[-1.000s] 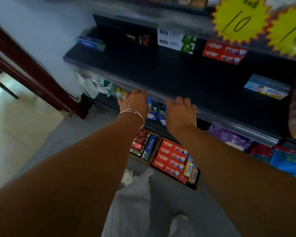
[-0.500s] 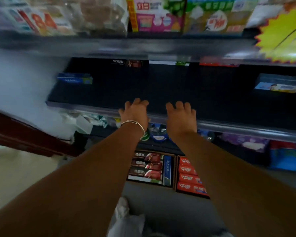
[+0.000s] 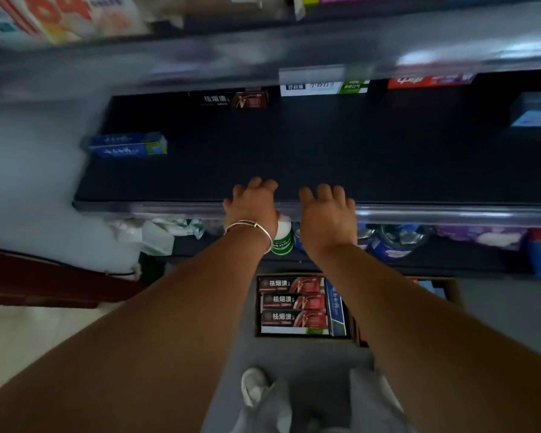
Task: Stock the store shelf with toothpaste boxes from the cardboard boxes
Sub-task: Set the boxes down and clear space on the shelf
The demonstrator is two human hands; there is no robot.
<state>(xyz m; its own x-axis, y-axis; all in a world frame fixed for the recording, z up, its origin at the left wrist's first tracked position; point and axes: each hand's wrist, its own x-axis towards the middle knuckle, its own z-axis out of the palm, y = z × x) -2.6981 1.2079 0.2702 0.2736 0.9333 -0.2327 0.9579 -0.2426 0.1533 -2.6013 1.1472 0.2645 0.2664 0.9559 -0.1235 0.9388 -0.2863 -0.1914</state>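
Head view: left hand [image 3: 253, 204], right hand [image 3: 327, 214] spread, empty, at dark shelf [image 3: 325, 157] front edge, frame center; cardboard box [image 3: 297, 306] on grey floor [image 3: 497, 307] below.

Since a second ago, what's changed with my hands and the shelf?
Mostly the view: the head camera swung to face the dark shelf squarely, so the cardboard box of toothpaste now sits between the forearms. The left hand and right hand stayed open and empty at the shelf's front edge; nothing was picked up.
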